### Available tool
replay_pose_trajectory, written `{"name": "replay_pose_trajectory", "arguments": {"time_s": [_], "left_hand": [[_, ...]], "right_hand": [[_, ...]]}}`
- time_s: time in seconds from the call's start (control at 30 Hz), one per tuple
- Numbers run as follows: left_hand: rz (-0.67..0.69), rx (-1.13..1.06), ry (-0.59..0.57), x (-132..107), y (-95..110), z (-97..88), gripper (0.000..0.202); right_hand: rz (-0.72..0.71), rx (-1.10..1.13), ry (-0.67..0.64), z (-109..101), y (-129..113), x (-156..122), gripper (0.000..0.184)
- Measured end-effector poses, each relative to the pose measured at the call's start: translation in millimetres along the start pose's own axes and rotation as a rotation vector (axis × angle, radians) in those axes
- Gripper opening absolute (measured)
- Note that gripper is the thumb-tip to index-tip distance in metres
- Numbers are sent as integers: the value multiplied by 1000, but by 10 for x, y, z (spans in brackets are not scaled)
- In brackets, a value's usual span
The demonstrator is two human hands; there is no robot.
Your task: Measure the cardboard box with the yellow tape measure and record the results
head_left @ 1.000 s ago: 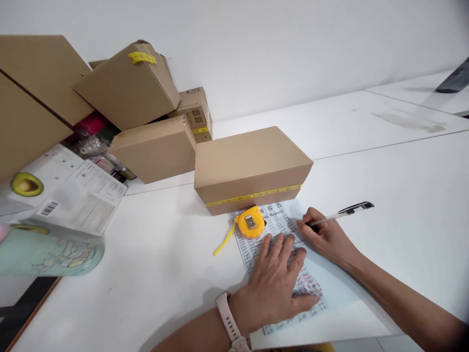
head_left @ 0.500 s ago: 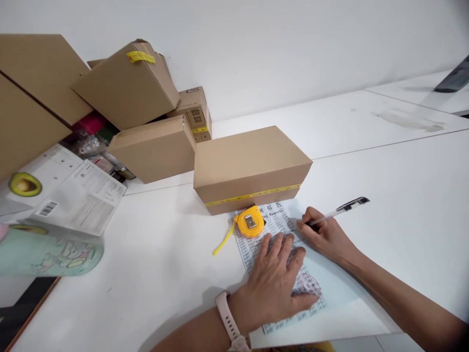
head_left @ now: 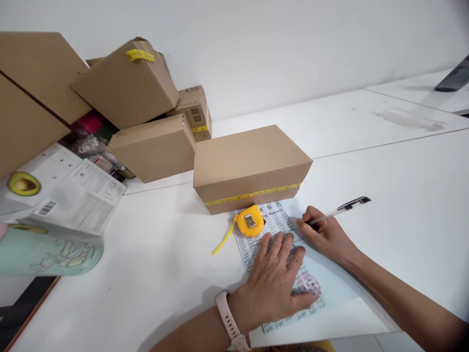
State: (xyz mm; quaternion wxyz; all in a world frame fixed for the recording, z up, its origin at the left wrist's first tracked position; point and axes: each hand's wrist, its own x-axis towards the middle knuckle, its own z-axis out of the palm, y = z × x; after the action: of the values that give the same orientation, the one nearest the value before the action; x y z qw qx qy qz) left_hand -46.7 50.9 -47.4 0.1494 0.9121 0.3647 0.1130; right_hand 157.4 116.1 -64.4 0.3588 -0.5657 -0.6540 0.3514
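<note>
Over the desk (head_left: 164, 254), holding a pen (head_left: 337, 211) above printed paper (head_left: 249, 250) in the right hand's (head_left: 326, 234) narrow grip; resting the left hand (head_left: 275, 278), spread wide, on that paper near a tape measure (head_left: 250, 222); unable to see inside the taped box (head_left: 251, 156) beyond or the brown boxes (head_left: 156, 152) leftward.

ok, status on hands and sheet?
Left hand flat on printed sheet. Right hand gripping pen. Tape measure on sheet's upper left; cardboard box at its top edge.
</note>
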Motion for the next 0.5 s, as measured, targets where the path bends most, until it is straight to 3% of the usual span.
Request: {"name": "replay_pose_trajectory", "arguments": {"time_s": [0.5], "left_hand": [[-9,-27,-12,1,-3,5,75]], "right_hand": [[18,-8,6,-11,-5,9,26]]}}
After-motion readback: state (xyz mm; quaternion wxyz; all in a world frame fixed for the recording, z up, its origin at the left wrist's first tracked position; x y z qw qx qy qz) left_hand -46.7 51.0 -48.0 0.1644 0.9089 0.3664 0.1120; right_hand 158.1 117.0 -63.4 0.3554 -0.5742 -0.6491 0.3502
